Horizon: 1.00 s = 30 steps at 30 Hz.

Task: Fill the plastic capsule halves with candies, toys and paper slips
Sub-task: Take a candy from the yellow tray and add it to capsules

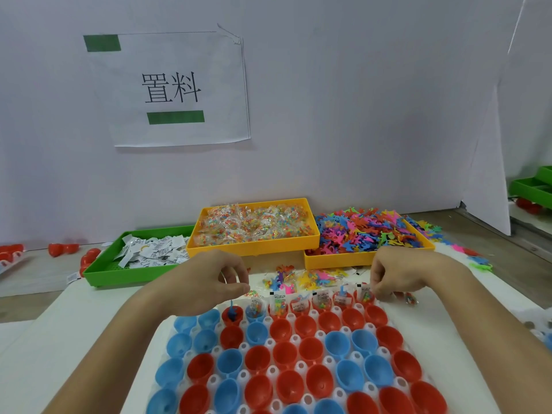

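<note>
A white tray [301, 339] holds several red and blue capsule halves [310, 351]. In its far row, several halves hold candy packets, paper slips [279, 297] and toys; a red half [232, 315] holds only a blue toy. My left hand [215, 279] hovers over the left part of that row, its fingers curled and pinching a clear candy packet [231, 277]. My right hand [397, 273] is at the row's right end with fingers curled down beside a slip [363, 289]. A candy packet [410, 298] shows under that hand.
Behind the tray stand a green bin of paper slips [98, 273], a yellow bin of candy packets [254, 246] and a yellow bin of coloured toys [337, 259]. Loose toys [301, 279] lie between the bins and tray. Red capsule halves [62, 249] lie at the left.
</note>
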Each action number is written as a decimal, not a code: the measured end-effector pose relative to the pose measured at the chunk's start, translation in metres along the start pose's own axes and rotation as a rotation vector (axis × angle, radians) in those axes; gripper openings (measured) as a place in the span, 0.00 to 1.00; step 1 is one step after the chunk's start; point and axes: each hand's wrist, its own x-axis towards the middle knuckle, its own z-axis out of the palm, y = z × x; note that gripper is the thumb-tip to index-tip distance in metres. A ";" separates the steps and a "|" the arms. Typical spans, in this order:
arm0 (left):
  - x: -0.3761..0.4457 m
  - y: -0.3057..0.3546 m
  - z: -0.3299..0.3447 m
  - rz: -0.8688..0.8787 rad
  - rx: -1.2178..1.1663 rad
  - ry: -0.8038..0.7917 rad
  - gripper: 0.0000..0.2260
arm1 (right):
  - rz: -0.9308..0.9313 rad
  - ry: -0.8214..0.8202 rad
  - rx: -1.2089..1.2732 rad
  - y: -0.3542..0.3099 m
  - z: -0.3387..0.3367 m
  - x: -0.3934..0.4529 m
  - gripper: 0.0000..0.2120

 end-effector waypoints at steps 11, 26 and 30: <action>0.000 -0.001 -0.001 0.011 -0.007 0.006 0.03 | 0.351 0.034 0.075 0.016 -0.021 -0.020 0.14; -0.001 0.003 -0.002 0.012 0.003 0.023 0.03 | 0.117 0.119 0.075 0.006 -0.035 -0.029 0.04; -0.001 0.007 -0.003 0.036 -0.005 0.043 0.04 | -0.136 0.215 0.232 -0.009 -0.035 -0.035 0.05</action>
